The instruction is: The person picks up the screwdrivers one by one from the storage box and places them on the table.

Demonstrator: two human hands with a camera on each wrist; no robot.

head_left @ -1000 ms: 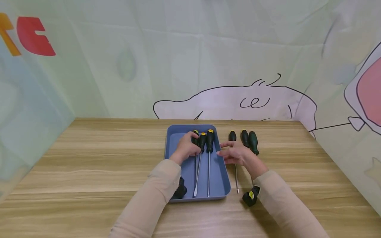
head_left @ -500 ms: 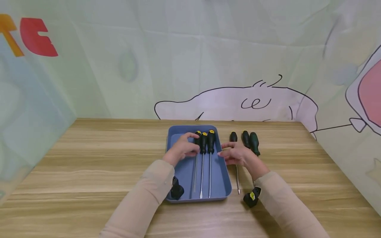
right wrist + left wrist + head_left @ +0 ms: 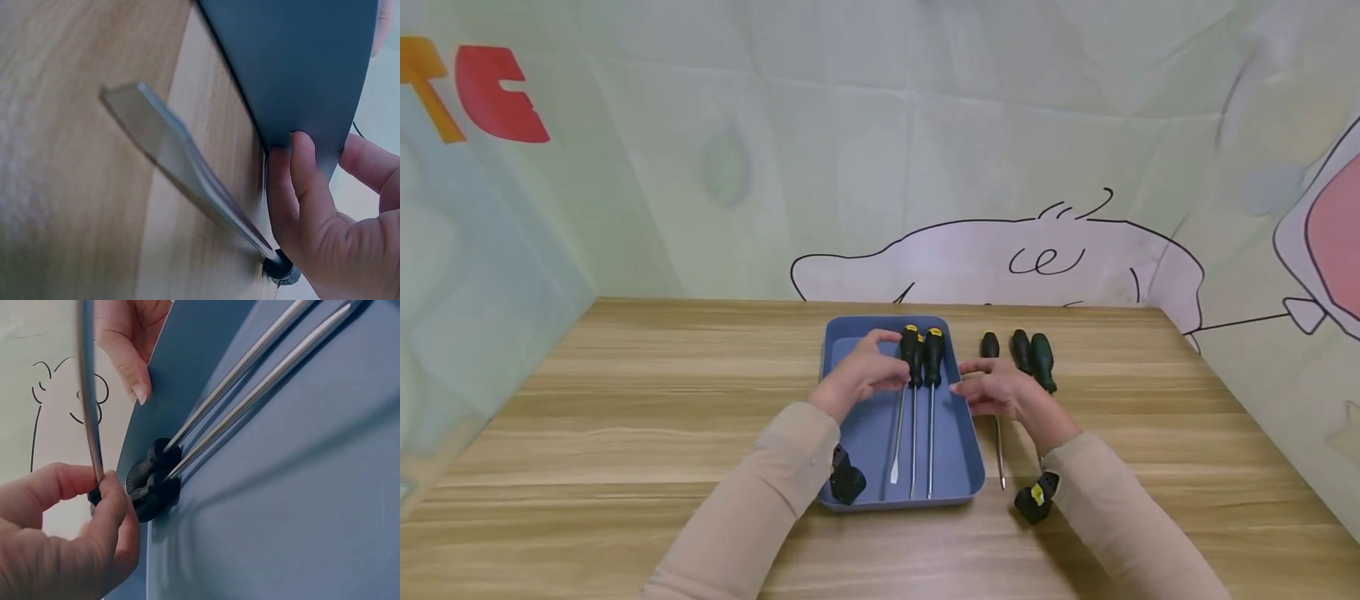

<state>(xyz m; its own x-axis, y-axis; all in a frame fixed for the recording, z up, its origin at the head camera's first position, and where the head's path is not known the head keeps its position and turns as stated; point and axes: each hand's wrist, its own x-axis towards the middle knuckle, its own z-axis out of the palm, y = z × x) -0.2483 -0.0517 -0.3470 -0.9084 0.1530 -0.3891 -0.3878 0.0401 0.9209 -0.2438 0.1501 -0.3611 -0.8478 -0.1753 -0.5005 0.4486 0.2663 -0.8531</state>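
Observation:
A blue tray (image 3: pixel 872 450) stands at the middle of the table. My left hand (image 3: pixel 865 371) pinches a black-and-yellow flat-blade screwdriver (image 3: pixel 909 343) above it; in the left wrist view its metal shaft (image 3: pixel 87 381) runs up past thumb and finger. Two similar screwdrivers, one nearer (image 3: pixel 917 371) and one farther right (image 3: pixel 933 358), lie side by side in the tray, handles toward the far end. My right hand (image 3: pixel 1000 392) grips the tray's right wall at the rim. Several fingers (image 3: pixel 306 181) lie against the wall's outside.
Right of the tray, one dark screwdriver (image 3: pixel 1001 454) lies partly under my right hand. Beyond it are a black handle (image 3: pixel 1020 350) and a dark green handle (image 3: pixel 1042 360). Wooden tabletop (image 3: pixel 662 392) extends to both sides, and a printed cloth (image 3: pixel 850 167) hangs behind.
The left hand has shifted the pinched screwdriver to the right, closer to the other two; its shaft now slants beside theirs. The right hand stays at the tray's wall.

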